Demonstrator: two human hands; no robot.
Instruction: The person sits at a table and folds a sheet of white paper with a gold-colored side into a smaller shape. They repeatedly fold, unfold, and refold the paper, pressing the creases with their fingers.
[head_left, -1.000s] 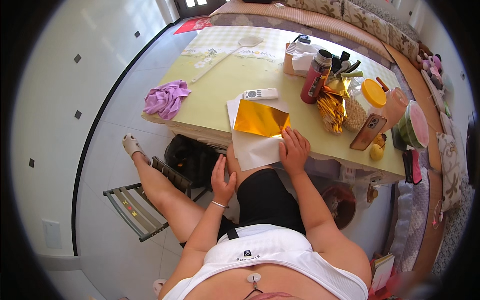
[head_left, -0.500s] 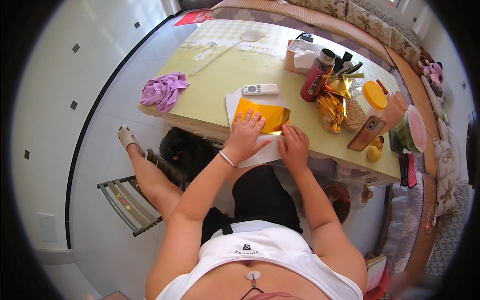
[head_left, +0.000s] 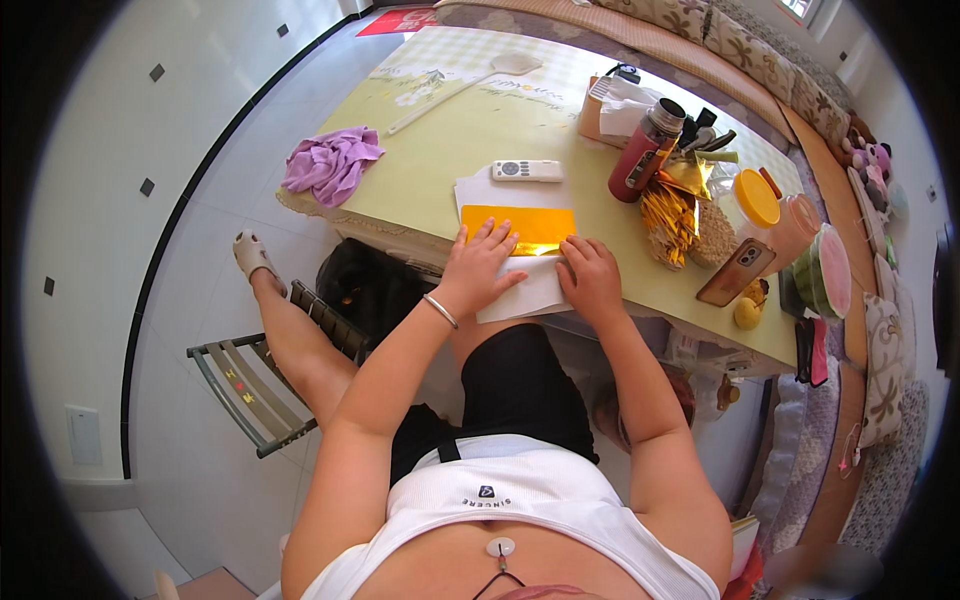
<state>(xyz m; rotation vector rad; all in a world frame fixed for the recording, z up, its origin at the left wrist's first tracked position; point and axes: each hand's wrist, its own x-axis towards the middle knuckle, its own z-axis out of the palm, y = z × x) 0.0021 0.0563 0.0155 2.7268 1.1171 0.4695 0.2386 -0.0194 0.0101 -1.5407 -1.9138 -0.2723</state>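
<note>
Tabletop [head_left: 450, 170] — both hands, left hand [head_left: 477, 265] and right hand [head_left: 592, 280], flat on gold paper [head_left: 520, 225].

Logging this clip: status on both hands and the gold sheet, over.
Left hand flat on gold sheet, fingers spread. Right hand pressing its near right edge. Sheet lies on white paper. White remote just beyond, clear of the hands.

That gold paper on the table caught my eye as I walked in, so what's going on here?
A seated person presses both hands on a sheet of gold paper that lies on white paper at the near edge of the table. The left hand lies flat over its lower left part, and the right hand rests at its lower right corner. A white remote lies just behind, with a red bottle to the right.
</note>
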